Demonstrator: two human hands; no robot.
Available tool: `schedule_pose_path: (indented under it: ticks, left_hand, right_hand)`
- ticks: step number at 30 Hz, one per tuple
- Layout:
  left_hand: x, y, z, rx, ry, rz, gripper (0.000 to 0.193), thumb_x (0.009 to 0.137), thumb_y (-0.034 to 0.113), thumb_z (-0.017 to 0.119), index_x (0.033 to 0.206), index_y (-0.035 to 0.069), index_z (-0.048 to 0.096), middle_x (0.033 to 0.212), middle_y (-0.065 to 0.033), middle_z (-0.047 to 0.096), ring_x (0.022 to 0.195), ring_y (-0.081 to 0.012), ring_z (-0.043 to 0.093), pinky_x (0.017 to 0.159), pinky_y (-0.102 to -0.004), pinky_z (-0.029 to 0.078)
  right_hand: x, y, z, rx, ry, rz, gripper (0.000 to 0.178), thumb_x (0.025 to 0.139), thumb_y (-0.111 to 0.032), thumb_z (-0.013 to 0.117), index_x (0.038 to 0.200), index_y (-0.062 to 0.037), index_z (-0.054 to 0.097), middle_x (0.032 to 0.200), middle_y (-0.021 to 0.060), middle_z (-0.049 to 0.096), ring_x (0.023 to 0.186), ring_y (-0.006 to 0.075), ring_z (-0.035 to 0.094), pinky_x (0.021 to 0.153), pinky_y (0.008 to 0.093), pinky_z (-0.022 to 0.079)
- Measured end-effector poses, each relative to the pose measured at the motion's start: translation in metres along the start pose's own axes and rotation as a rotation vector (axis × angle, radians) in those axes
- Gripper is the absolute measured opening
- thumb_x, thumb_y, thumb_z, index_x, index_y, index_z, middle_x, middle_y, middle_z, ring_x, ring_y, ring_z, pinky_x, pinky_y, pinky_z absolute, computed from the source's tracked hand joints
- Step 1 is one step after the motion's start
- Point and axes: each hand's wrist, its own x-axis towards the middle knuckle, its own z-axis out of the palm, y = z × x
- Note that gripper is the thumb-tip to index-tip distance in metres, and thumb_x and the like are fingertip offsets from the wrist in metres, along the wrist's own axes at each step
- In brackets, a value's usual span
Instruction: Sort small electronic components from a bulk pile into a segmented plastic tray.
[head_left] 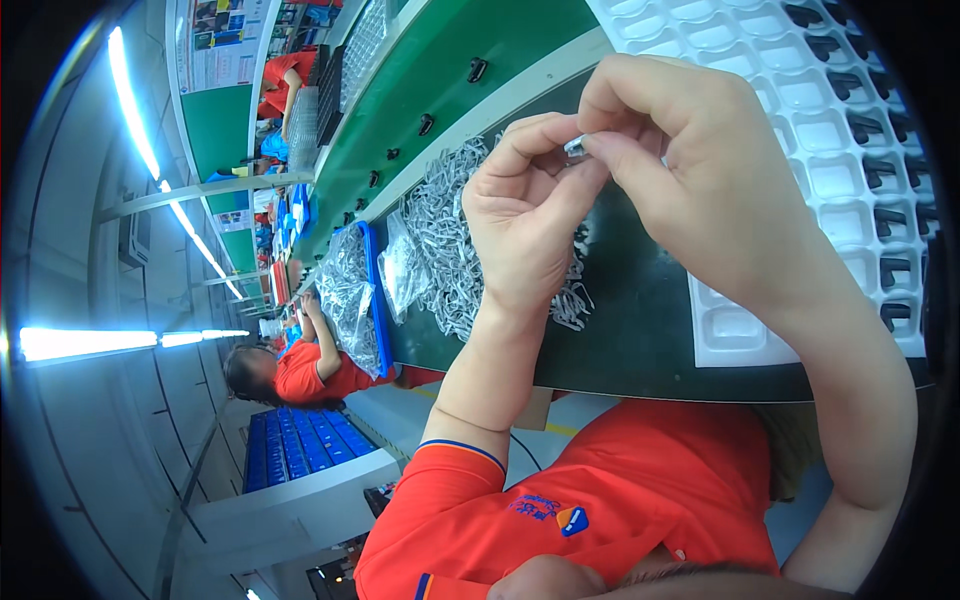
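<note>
Dark green bench (640,310) below, grey metal clips (445,225) heaped across it, white tray (735,330) off to the right; left hand (525,210) and right hand (700,165) meet above, both pinched on one small shiny piece (574,147) between them, probably metal, though fingers hide most of it.

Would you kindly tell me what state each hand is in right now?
Left hand: closed, pinching a small silvery part.
Right hand: closed on the same small silvery part, grip partly hidden.
</note>
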Motion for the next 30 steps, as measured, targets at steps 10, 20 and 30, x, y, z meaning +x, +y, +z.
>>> schedule_pose_path:
  ticks: [10,20,30]
  left_hand:
    - [-0.001,-0.003,0.001,-0.037,0.026,-0.045,0.027,0.091,-0.011,0.065,0.118,-0.006,0.067,0.120,-0.0090,0.061,0.104,-0.0169,0.066,0.095,-0.0297,0.056]
    - [0.000,-0.007,0.006,0.086,0.030,0.091,0.021,0.096,-0.008,0.061,0.116,-0.007,0.068,0.114,-0.0091,0.062,0.100,-0.0165,0.068,0.091,-0.0283,0.057]
    - [-0.004,-0.004,0.004,0.085,0.056,0.087,0.018,0.094,-0.008,0.062,0.111,-0.005,0.069,0.108,-0.0081,0.065,0.091,-0.0144,0.069,0.085,-0.0254,0.057]
  right_hand:
    - [-0.002,0.015,0.000,-0.071,0.017,0.004,0.007,0.088,0.003,0.063,0.086,0.0014,0.056,0.073,0.0104,0.059,0.066,0.0165,0.058,0.060,0.0294,0.045]
    - [-0.001,0.006,-0.001,-0.056,-0.063,0.063,0.007,0.091,0.004,0.061,0.087,0.0011,0.056,0.073,0.0078,0.059,0.070,0.0146,0.061,0.065,0.0273,0.050]
    - [0.002,0.006,-0.005,0.028,-0.127,0.225,0.008,0.089,0.002,0.064,0.090,-0.0010,0.057,0.078,0.0050,0.060,0.073,0.0101,0.061,0.066,0.0244,0.048]
